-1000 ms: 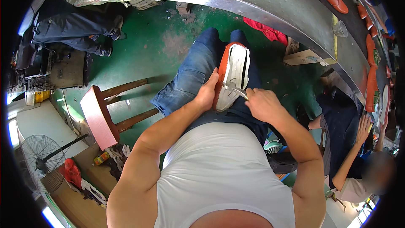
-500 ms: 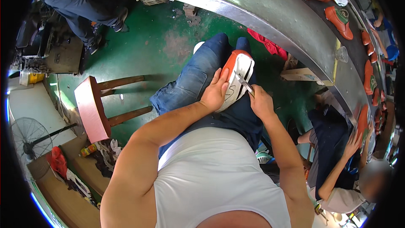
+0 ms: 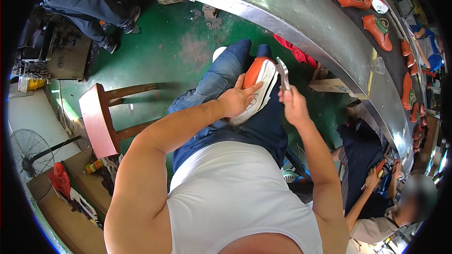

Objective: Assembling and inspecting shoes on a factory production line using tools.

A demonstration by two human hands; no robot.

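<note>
Across my thighs lies an orange shoe (image 3: 253, 73) with its white underside (image 3: 256, 99) turned up, toe pointing away from me. My left hand (image 3: 238, 99) grips it from the left, fingers spread over the underside. In my right hand (image 3: 294, 106) is a hammer (image 3: 283, 73) with a curved metal head, held upright just right of the shoe and apart from it. The hammer's handle is mostly hidden in my fist. A white strip along the shoe's right edge stands partly away from it.
A long metal bench (image 3: 301, 23) curves from far left to right, bearing several orange shoes (image 3: 376, 30) and a clear cup (image 3: 377, 65). A stool (image 3: 99, 120) and a fan (image 3: 30, 157) are at left. One co-worker (image 3: 376, 193) sits right; another person's legs (image 3: 89, 9) show far left.
The hammer has lifted off the shoe's underside and moved right. My left fingers lie further over the underside. At right, the co-worker's hands have drawn back from the bench.
</note>
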